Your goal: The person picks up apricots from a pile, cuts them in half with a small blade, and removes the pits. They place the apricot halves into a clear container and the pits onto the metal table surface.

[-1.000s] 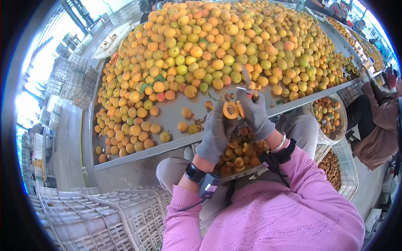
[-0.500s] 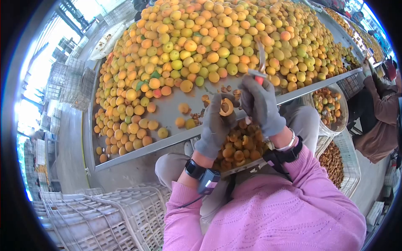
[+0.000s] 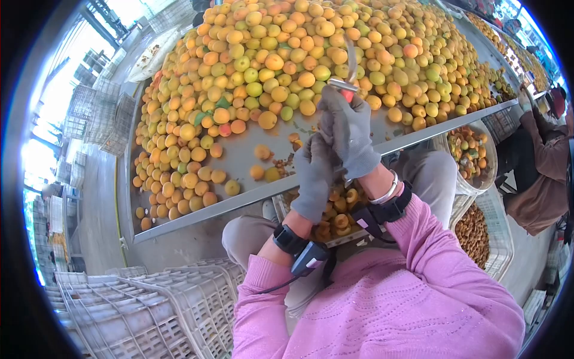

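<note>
My right hand (image 3: 350, 131), in a grey glove, is closed around the red handle of a knife (image 3: 351, 60). Its curved blade points up and away from me, over the apricots (image 3: 287, 66) heaped on the metal table (image 3: 239, 143). Pressed against the right hand at the fingers is my gloved left hand (image 3: 314, 179). It is closed too, and whatever is inside is hidden. Below both hands, between my knees, cut apricot halves (image 3: 341, 218) lie in a crate, partly covered by my wrists.
The raised table edge (image 3: 221, 208) runs across in front of me. To the right stand a bucket (image 3: 475, 185) of apricot scraps and a crate of brown pits (image 3: 472, 236). White plastic crates (image 3: 137, 305) stand at lower left. A co-worker (image 3: 541, 155) sits at far right.
Both hands have come together, the right moving left and up with the knife. The opened apricot seen in my left hand is now out of sight.
</note>
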Demonstrator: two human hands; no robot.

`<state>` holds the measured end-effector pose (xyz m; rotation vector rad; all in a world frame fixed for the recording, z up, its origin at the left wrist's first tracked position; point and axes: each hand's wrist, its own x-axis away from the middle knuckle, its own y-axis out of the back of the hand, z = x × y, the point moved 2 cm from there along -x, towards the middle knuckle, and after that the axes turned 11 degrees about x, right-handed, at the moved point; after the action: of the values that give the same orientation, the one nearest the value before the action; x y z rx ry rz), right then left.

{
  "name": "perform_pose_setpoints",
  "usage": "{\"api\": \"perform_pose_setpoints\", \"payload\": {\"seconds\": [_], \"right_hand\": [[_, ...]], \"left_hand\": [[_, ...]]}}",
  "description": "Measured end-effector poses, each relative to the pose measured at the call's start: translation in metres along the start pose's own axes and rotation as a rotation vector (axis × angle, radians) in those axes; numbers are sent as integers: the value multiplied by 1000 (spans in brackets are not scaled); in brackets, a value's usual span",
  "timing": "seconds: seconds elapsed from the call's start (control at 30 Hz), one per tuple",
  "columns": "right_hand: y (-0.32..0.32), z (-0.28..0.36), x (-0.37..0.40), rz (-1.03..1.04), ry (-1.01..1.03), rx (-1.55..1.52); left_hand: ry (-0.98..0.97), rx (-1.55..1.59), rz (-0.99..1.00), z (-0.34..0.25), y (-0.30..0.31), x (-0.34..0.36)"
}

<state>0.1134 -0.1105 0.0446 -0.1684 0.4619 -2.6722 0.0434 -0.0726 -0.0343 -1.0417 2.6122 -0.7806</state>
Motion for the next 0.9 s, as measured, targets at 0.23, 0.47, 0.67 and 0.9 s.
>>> {"api": "perform_pose_setpoints", "payload": {"seconds": [0.23,0.47,0.67,0.9], "right_hand": [[-12,-13,-3,435,20,-16],[14,-12,-29,73,95,-62],[39,-19,-7,57,24,61],[62,-34,6,34,-57,102]], "left_hand": [[439,248,-54,-35,5,2],[358,238,-38,-30,31,-28],[-7,-704,-90,-10,54,-56],[-224,-974,40,-31,29,-20]]}}
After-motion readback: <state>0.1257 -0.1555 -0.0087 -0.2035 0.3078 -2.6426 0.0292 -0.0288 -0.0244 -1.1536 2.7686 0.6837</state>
